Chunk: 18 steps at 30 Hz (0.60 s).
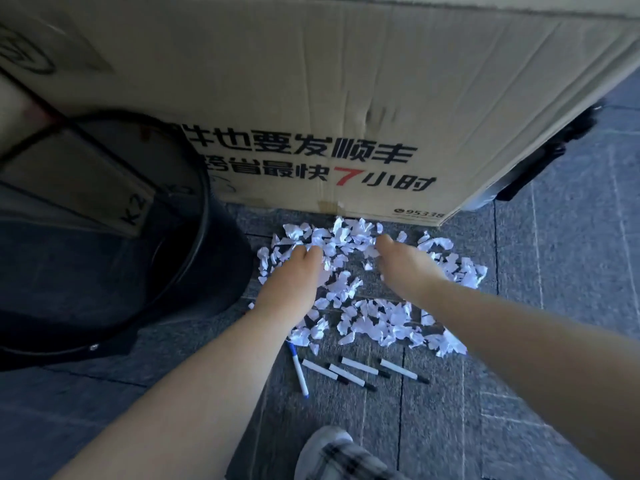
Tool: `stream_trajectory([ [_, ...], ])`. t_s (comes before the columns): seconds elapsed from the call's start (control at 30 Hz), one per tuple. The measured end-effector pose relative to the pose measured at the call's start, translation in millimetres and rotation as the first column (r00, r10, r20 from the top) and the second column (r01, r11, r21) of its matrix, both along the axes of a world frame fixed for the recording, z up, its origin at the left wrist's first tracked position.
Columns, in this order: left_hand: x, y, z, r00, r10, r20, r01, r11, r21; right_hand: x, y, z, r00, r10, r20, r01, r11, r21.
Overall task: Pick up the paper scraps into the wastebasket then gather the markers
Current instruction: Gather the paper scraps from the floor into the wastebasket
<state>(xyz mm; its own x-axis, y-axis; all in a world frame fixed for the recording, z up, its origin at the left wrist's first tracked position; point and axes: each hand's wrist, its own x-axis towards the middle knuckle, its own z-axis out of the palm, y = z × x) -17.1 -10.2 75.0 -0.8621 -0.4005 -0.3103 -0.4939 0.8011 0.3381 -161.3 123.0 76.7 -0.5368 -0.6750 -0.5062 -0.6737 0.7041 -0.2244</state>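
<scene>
A wide heap of torn white paper scraps (374,317) lies on the grey carpet in front of a cardboard box. My left hand (298,271) rests palm down on the left part of the heap, fingers curled into the scraps. My right hand (401,265) lies on the right part, fingers bent down among the scraps. Whether either hand holds any paper is hidden under the palms. Several markers (360,370) lie just nearer to me than the heap, one with a blue cap (298,370). The black wastebasket (207,216) stands to the left.
A large printed cardboard box (346,98) stands right behind the scraps. Flat cardboard pieces (86,188) stick out of the wastebasket. A black object (540,161) shows at the box's right side. My shoe and checked trouser leg (332,452) are at the bottom edge.
</scene>
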Motion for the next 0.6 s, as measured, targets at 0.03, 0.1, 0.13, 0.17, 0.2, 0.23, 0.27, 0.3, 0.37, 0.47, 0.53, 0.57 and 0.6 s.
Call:
stream_trajectory([
  [0.03, -4, -1, 13, 1.0, 0.002, -0.009, -0.002, 1.0, -0.001, -1, -2, 11, 1.0, 0.003, -0.015, -0.003, 1.0, -0.013],
  [0.1, -12, -2, 42, 0.999, -0.009, -0.043, 0.008, 1.0, -0.009, -4, -7, 32, 0.999, 0.007, -0.042, -0.009, 0.998, -0.055],
  [0.13, -16, -2, 58, 0.997, -0.011, -0.074, 0.011, 1.0, -0.009, -5, -10, 43, 0.999, -0.001, -0.05, -0.003, 0.997, -0.081],
  [0.17, -18, -4, 70, 0.995, -0.014, -0.104, 0.013, 1.0, -0.012, -5, -14, 55, 0.999, -0.008, -0.054, 0.003, 0.995, -0.098],
  [0.2, -21, -5, 84, 0.991, -0.014, -0.136, 0.012, 1.0, -0.021, -4, -18, 68, 0.998, -0.01, -0.061, 0.003, 0.994, -0.112],
  [0.23, -23, -8, 96, 0.987, -0.023, -0.159, 0.017, 0.999, -0.04, -3, -22, 80, 0.998, -0.011, -0.069, 0.003, 0.992, -0.123],
  [0.27, -24, -11, 109, 0.984, -0.038, -0.175, 0.027, 0.997, -0.066, -2, -27, 93, 0.998, -0.017, -0.064, 0.008, 0.99, -0.143],
  [0.3, -25, -14, 123, 0.981, -0.038, -0.193, 0.023, 0.996, -0.081, 0, -32, 106, 0.999, -0.024, -0.048, 0.016, 0.986, -0.167],
  [0.37, -23, -23, 150, 0.965, -0.009, -0.262, -0.013, 0.997, -0.082, 6, -43, 132, 0.999, -0.028, -0.035, 0.02, 0.977, -0.213],
  [0.47, -11, -45, 187, 0.939, 0.065, -0.338, -0.103, 0.99, -0.095, 17, -64, 170, 0.999, -0.005, -0.043, -0.008, 0.958, -0.286],
  [0.53, 2, -65, 204, 0.924, 0.115, -0.366, -0.163, 0.981, -0.103, 27, -80, 190, 0.999, 0.016, -0.044, -0.03, 0.941, -0.338],
  [0.57, 11, -75, 209, 0.917, 0.153, -0.37, -0.204, 0.973, -0.105, 33, -89, 197, 0.998, 0.029, -0.048, -0.045, 0.932, -0.359],
  [0.6, 20, -85, 214, 0.909, 0.193, -0.369, -0.249, 0.962, -0.112, 39, -98, 202, 0.998, 0.042, -0.053, -0.059, 0.924, -0.379],
])
